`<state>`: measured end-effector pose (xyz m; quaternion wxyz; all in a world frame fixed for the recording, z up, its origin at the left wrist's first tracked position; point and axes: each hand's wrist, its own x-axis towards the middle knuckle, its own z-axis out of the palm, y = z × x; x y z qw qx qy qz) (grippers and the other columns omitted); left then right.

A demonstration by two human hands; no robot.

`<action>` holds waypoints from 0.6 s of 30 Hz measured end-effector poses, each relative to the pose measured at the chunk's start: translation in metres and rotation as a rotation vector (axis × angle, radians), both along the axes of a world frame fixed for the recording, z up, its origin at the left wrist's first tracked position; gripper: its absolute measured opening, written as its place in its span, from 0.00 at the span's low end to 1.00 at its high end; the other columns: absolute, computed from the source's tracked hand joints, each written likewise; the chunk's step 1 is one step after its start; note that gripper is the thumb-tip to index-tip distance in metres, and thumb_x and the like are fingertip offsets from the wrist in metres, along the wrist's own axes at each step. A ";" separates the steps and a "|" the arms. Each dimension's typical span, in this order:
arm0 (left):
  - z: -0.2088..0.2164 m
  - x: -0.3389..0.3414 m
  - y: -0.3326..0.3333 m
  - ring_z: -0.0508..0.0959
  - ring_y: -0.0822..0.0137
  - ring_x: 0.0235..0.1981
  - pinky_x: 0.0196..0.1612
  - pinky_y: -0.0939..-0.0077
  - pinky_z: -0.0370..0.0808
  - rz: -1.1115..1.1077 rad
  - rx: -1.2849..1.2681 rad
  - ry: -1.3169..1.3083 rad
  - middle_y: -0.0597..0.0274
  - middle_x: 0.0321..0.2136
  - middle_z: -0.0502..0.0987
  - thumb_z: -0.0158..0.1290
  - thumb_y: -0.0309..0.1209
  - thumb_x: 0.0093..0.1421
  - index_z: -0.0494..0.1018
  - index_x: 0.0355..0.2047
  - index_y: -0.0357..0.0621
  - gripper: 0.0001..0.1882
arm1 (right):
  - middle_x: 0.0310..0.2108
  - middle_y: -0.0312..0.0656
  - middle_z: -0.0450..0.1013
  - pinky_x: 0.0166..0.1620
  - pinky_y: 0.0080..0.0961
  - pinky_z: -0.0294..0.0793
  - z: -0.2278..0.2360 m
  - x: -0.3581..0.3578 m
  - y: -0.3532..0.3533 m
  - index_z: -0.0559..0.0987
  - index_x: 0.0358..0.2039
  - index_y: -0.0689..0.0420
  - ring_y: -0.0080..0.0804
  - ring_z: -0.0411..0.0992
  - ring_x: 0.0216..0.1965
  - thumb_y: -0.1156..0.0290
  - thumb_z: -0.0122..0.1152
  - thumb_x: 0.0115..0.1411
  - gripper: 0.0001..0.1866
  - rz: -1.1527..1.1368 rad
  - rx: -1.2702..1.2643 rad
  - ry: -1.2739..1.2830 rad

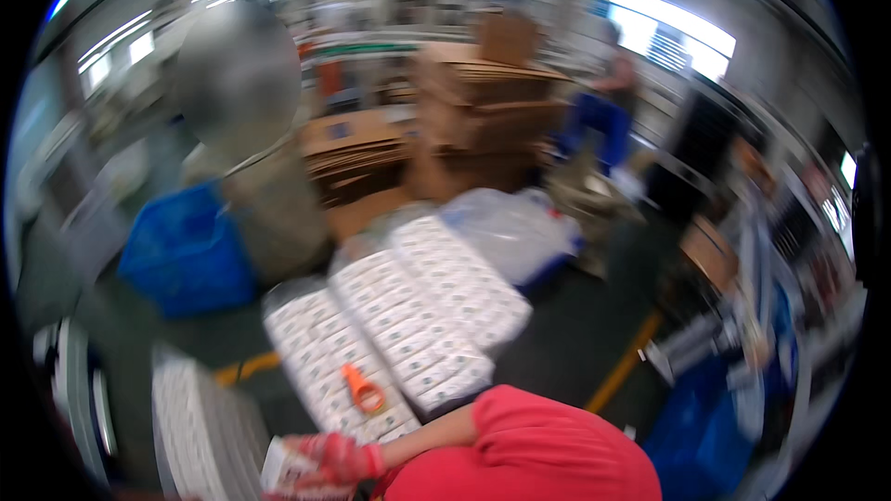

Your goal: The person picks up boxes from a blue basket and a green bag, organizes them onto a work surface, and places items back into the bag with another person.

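Note:
My right hand (pixel 336 460), in a pink-and-white glove, reaches across from the right at the bottom of the head view. Its fingers are closed on a white pack (pixel 281 466) with reddish print, blurred by motion. My left hand cannot be made out. Just beyond lie long bundles of small white packs (pixel 408 329) with dark green marks, side by side and seemingly wrapped in clear film. On the nearest bundle rests an orange tool (pixel 364 391) with a ring-shaped end. Another wrapped bundle (pixel 200 427) stands upright to the left of my hand.
Left is a blue crate (pixel 186 250) beside a large beige sack (pixel 274 213). Flattened cardboard (pixel 487 121) is stacked behind the bundles, with a clear plastic bag (pixel 506 232) in front. A person in blue trousers (pixel 599 125) is far right. Blue bins (pixel 701 427) and machinery line the right.

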<state>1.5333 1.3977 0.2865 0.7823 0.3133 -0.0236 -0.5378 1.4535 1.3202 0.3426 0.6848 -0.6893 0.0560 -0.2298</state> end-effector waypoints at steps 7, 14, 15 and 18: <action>-0.012 -0.013 -0.044 0.63 0.58 0.45 0.48 0.63 0.60 -0.455 0.100 0.085 0.52 0.44 0.62 0.36 0.47 0.53 0.53 0.49 0.41 0.28 | 0.35 0.38 0.66 0.43 0.20 0.61 -0.014 -0.062 0.001 0.62 0.39 0.59 0.22 0.63 0.38 0.57 0.65 0.37 0.32 -0.283 -0.021 0.047; -0.023 -0.016 -0.055 0.64 0.56 0.45 0.49 0.61 0.60 -0.659 0.064 0.214 0.52 0.44 0.63 0.41 0.46 0.51 0.55 0.49 0.42 0.28 | 0.40 0.43 0.65 0.42 0.18 0.61 -0.020 -0.123 -0.008 0.55 0.51 0.59 0.26 0.63 0.40 0.61 0.60 0.44 0.36 -0.509 0.064 0.411; -0.023 -0.023 -0.057 0.64 0.56 0.45 0.49 0.61 0.60 -0.676 0.042 0.191 0.52 0.44 0.63 0.41 0.46 0.51 0.55 0.49 0.43 0.28 | 0.41 0.44 0.64 0.44 0.18 0.60 -0.029 -0.135 -0.012 0.51 0.53 0.59 0.24 0.62 0.41 0.61 0.59 0.44 0.39 -0.469 0.109 0.298; 0.016 -0.040 -0.046 0.65 0.56 0.44 0.47 0.62 0.63 -0.532 0.001 -0.273 0.51 0.44 0.63 0.40 0.47 0.51 0.55 0.48 0.39 0.30 | 0.42 0.46 0.63 0.47 0.19 0.55 -0.017 -0.140 -0.012 0.54 0.52 0.61 0.30 0.59 0.44 0.60 0.58 0.45 0.37 -0.372 0.122 0.251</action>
